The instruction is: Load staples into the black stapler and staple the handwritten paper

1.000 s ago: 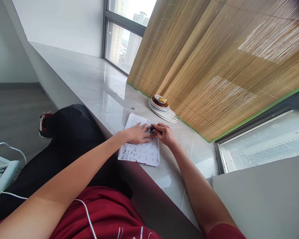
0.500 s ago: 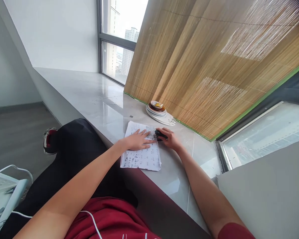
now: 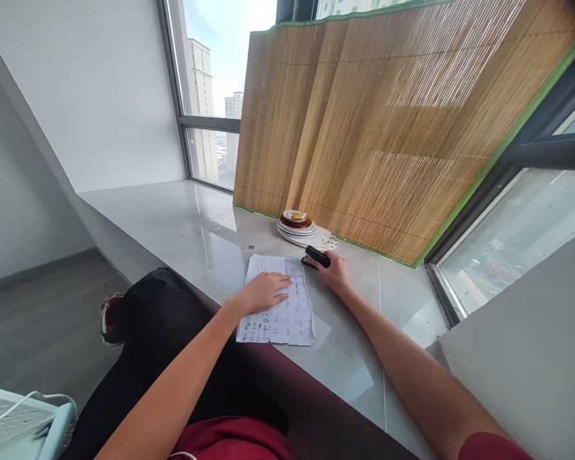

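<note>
A sheet of paper with handwriting (image 3: 287,322) lies on the glossy tiled ledge (image 3: 354,358) in front of me. My left hand (image 3: 264,292) rests palm down on the paper, its fingers extended toward the right. Just off the paper's upper right edge, my right hand (image 3: 336,271) grips a black stapler (image 3: 317,256) by its rear end. The stapler's front points left toward the corner of the sheet, and its jaws look apart.
Behind the paper is a stack of plates (image 3: 296,227), resting partly on an oval plate (image 3: 324,239). A bamboo blind (image 3: 354,128) leans along the window. A white perforated rack (image 3: 23,421) with a cable is at the lower left.
The view has tilted up. My right hand has drawn the stapler back from the paper's edge, to the right. My left hand's fingers have come closer together on the sheet.
</note>
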The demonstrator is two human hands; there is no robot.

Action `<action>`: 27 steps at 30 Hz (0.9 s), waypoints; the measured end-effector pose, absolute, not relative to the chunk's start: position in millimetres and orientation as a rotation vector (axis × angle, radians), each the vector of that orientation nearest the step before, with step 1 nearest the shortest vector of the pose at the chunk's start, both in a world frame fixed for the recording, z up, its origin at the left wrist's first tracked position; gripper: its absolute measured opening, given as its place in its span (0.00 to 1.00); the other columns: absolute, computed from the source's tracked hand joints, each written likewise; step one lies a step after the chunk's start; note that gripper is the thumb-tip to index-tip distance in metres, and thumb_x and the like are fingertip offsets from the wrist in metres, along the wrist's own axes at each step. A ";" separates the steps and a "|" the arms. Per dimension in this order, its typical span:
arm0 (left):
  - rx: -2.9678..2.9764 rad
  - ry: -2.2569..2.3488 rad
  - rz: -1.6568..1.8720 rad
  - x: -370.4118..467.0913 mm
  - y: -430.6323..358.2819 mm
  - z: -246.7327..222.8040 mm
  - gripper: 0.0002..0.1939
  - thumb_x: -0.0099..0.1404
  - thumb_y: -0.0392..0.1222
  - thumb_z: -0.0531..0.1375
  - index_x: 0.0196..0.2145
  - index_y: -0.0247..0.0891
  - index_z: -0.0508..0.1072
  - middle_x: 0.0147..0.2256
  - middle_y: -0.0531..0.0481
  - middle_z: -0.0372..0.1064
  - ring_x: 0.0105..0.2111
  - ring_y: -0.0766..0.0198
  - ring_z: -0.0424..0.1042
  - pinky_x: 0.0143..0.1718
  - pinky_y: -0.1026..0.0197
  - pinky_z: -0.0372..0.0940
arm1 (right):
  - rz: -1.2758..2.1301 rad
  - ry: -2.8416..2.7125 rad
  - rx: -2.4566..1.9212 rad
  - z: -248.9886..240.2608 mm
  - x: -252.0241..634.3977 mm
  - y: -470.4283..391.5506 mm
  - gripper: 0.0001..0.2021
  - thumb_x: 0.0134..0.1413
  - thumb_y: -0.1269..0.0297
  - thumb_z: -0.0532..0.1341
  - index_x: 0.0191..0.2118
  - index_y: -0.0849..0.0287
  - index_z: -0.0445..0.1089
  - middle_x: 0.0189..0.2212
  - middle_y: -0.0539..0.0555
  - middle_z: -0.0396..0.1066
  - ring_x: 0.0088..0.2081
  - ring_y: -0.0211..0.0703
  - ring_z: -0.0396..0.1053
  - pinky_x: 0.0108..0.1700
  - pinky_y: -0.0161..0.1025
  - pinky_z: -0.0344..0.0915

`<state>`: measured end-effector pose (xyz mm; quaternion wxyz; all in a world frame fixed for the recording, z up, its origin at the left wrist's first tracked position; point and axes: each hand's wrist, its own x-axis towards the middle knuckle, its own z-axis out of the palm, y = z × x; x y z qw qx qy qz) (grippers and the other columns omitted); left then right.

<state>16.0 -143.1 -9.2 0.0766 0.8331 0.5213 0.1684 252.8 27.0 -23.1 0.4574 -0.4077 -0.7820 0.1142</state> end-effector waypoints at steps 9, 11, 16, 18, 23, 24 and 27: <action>2.073 2.081 0.989 -5.0 -138.0 -12.8 0.19 0.69 0.28 0.51 0.37 0.39 0.81 0.41 0.43 0.78 0.46 0.52 0.77 0.54 0.48 0.70 | 0.654 -2.048 -0.734 -20.1 191.2 -39.6 0.13 0.61 0.50 0.66 0.39 0.53 0.72 0.34 0.53 0.77 0.37 0.51 0.74 0.40 0.45 0.69; 2.065 2.233 0.897 -14.0 -140.2 -15.2 0.16 0.68 0.28 0.53 0.38 0.39 0.80 0.43 0.42 0.77 0.48 0.48 0.75 0.55 0.45 0.68 | 0.611 -2.115 -0.675 -21.6 192.3 -41.9 0.10 0.61 0.53 0.67 0.41 0.53 0.72 0.37 0.54 0.78 0.39 0.52 0.74 0.42 0.46 0.69; 2.156 2.111 0.831 -28.4 -142.5 -24.3 0.24 0.63 0.20 0.51 0.48 0.40 0.76 0.52 0.43 0.74 0.50 0.53 0.75 0.54 0.52 0.69 | 0.637 -2.262 -0.496 -22.2 194.7 -44.4 0.10 0.61 0.58 0.69 0.44 0.54 0.73 0.39 0.55 0.77 0.40 0.51 0.74 0.44 0.45 0.69; 2.155 2.048 0.861 -29.7 -142.1 -26.7 0.27 0.61 0.18 0.50 0.49 0.40 0.76 0.54 0.43 0.74 0.52 0.54 0.75 0.55 0.53 0.69 | 0.644 -2.311 -0.444 -21.9 194.1 -46.4 0.10 0.61 0.57 0.69 0.44 0.55 0.73 0.39 0.55 0.77 0.40 0.50 0.74 0.44 0.44 0.68; 2.079 2.101 0.896 -27.0 -143.5 -27.1 0.23 0.63 0.21 0.52 0.50 0.36 0.76 0.53 0.40 0.74 0.55 0.52 0.73 0.59 0.51 0.66 | 0.662 -2.285 -0.492 -21.7 193.6 -48.1 0.11 0.59 0.57 0.71 0.42 0.56 0.74 0.37 0.54 0.77 0.38 0.47 0.74 0.41 0.41 0.67; 2.086 2.104 0.883 -27.1 -144.3 -26.5 0.22 0.64 0.22 0.53 0.50 0.36 0.76 0.53 0.40 0.74 0.55 0.51 0.73 0.59 0.50 0.65 | 0.667 -2.274 -0.498 -22.2 193.5 -47.6 0.11 0.59 0.57 0.72 0.42 0.56 0.74 0.37 0.54 0.77 0.38 0.47 0.74 0.41 0.41 0.67; 2.132 2.031 0.847 -30.5 -147.1 -24.2 0.21 0.65 0.24 0.54 0.50 0.39 0.78 0.54 0.42 0.75 0.55 0.52 0.73 0.61 0.50 0.64 | 0.654 -2.230 -0.475 -24.9 193.0 -45.0 0.14 0.58 0.56 0.73 0.44 0.56 0.76 0.38 0.55 0.78 0.39 0.48 0.74 0.44 0.43 0.68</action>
